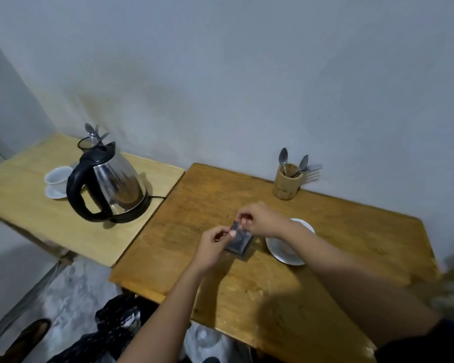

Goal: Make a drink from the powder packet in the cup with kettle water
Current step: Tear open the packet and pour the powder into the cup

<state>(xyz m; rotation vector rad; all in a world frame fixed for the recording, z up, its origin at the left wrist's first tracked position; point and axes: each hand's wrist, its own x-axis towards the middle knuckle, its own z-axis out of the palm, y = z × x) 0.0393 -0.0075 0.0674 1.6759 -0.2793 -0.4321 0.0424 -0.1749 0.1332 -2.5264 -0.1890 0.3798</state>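
Powder packet (238, 238): light, thin, crinkly foil, held above counter (312, 297). Left hand (215, 244) and right hand (260, 221) fingers pinch its top edge; best torn at corner.

Glossy metal kettle (116, 184), worn wooden table (286, 297)

cup (290, 247): mostly hidden by right forearm | powder packet (238, 241): blurred, print unreadable
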